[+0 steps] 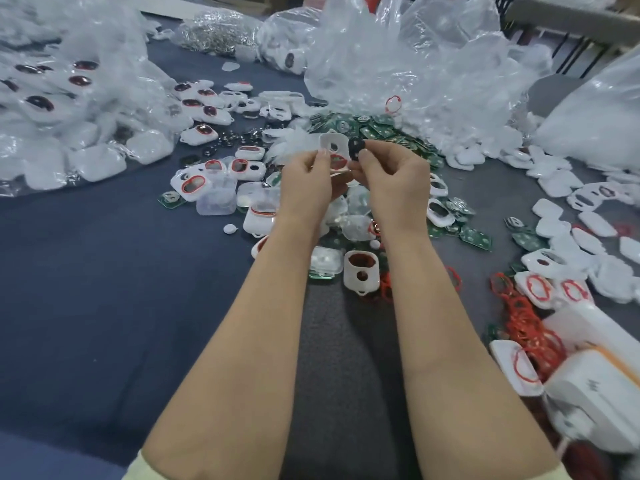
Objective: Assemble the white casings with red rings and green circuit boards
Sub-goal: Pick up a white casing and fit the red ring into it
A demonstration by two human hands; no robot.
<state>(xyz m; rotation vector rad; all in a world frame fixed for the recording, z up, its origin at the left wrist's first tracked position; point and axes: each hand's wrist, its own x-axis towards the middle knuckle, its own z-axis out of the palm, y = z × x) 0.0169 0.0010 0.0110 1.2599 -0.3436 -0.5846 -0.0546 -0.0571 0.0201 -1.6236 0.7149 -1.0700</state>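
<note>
My left hand (pixel 311 178) grips a white casing (pixel 333 144) with a red ring (pixel 337 162) in its opening, held up in the middle of the view. My right hand (pixel 391 174) pinches a small dark rubber pad (pixel 356 148) right beside the casing's upper right edge. Behind both hands lies a heap of green circuit boards (pixel 377 128). Loose red rings (pixel 519 317) are piled at the right. Another white casing (pixel 362 271) with a round hole lies below my wrists.
Large clear plastic bags (pixel 415 57) rise at the back and bags of white casings (pixel 69 109) fill the left. Finished and open casings (pixel 221 168) are scattered over the dark blue cloth (pixel 104 289). White boxes (pixel 595 393) sit at the lower right.
</note>
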